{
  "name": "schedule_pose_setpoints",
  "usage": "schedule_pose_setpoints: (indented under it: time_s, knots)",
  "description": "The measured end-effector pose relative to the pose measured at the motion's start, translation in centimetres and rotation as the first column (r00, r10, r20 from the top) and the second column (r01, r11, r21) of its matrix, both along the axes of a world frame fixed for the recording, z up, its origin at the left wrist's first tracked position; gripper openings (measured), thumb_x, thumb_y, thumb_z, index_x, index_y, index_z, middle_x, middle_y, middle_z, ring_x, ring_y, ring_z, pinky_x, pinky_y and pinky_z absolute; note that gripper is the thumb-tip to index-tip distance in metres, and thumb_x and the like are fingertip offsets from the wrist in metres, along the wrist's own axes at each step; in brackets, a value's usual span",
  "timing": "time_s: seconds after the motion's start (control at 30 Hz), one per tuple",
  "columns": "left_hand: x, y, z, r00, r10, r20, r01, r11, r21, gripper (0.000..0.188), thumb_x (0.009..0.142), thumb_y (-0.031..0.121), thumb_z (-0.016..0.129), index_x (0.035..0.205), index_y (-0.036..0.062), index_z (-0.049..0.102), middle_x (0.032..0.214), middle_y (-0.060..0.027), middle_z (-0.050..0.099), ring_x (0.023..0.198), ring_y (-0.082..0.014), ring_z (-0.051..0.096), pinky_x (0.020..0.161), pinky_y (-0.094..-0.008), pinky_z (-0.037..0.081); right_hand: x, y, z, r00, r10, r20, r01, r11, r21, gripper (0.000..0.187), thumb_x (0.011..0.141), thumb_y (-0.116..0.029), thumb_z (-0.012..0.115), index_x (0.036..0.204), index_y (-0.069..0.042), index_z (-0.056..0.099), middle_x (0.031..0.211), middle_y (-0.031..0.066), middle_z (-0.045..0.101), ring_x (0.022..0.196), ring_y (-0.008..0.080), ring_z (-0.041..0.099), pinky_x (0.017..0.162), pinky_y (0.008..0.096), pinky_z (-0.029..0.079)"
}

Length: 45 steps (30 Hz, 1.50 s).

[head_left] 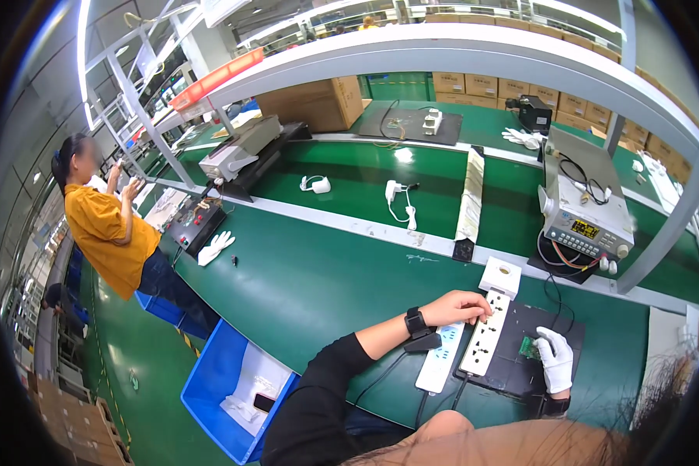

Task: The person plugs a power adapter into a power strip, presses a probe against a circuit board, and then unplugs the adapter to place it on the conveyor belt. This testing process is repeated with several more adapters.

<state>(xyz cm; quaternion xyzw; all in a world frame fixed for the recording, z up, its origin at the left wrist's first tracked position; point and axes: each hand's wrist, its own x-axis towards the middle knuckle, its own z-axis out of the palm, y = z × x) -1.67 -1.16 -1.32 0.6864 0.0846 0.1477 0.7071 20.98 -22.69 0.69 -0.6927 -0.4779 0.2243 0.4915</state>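
Observation:
My left hand [460, 307], bare with a black watch on the wrist, grips the upper end of a white power strip [485, 342] that lies on a black mat [512, 373]. A second white power strip [440, 359] lies just left of it on the green bench, partly under my wrist. My right hand [555, 359], in a white glove, is curled at the mat's right side, holding a small green circuit board [529, 347]. Black cables run from the mat toward me.
A white square box [501, 277] sits just beyond the strips. A grey test instrument [586, 225] with wires stands at the right. White chargers [396, 196] and a white glove [213, 247] lie further off. A blue bin [225, 388] and a person in a yellow shirt [105, 225] are at the left.

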Motion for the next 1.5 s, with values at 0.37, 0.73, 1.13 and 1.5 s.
schedule_pose_setpoints:
  time_s: [0.37, 0.73, 1.13, 1.5]
  knots:
    - [-0.8, 1.9, 1.7, 0.996, 0.025, -0.091, -0.023, 0.999, 0.025, 0.020, 0.097, 0.011, 0.049, 0.111, 0.0021, 0.060, 0.096, -0.0026, 0.065, 0.079, -0.0062, 0.057, 0.069, -0.0203, 0.047, -0.2, 0.0, 0.7, 0.998, 0.005, 0.062, -0.007, 1.000, 0.026, 0.021, 0.085, -0.014, 0.063, 0.104, -0.005, 0.067, 0.082, 0.0062, 0.066, 0.077, 0.0177, 0.063, 0.071, 0.0289, 0.048]
    - [-4.3, 22.4, 3.0, 0.803, 0.584, 0.117, 0.097, -0.322, 0.942, 0.021, 0.084, 0.013, 0.054, 0.103, 0.0145, 0.063, 0.112, -0.0068, 0.059, 0.098, -0.0283, 0.060, 0.081, -0.0400, 0.050, 0.3, -0.3, 0.8, 0.980, -0.004, 0.201, 0.007, 1.000, -0.011, 0.020, 0.080, -0.014, 0.066, 0.099, -0.009, 0.069, 0.079, 0.0077, 0.065, 0.073, 0.0247, 0.060, 0.069, 0.0344, 0.047]
    - [-5.7, 29.4, 0.4, 0.321, 0.925, -0.203, 0.333, 0.091, 0.939, 0.015, 0.085, 0.020, 0.059, 0.097, 0.0130, 0.063, 0.127, -0.0079, 0.046, 0.088, -0.0296, 0.064, 0.069, -0.0439, 0.054, 0.0, 0.0, 0.9, 0.984, 0.003, 0.176, -0.007, 1.000, 0.022, 0.018, 0.080, -0.016, 0.067, 0.097, -0.009, 0.070, 0.082, 0.0092, 0.066, 0.076, 0.0268, 0.061, 0.071, 0.0352, 0.047]
    - [-8.9, 11.0, 11.3, 0.745, 0.513, -0.426, -0.278, 0.820, 0.501, 0.024, 0.096, 0.026, 0.050, 0.110, 0.0069, 0.057, 0.100, -0.0075, 0.064, 0.061, -0.0138, 0.063, 0.050, -0.0272, 0.049, 0.6, 0.1, -0.3, 0.998, 0.038, -0.040, -0.035, 0.998, 0.056, 0.021, 0.082, -0.012, 0.064, 0.102, -0.006, 0.069, 0.085, 0.0097, 0.067, 0.076, 0.0199, 0.064, 0.067, 0.0307, 0.049]
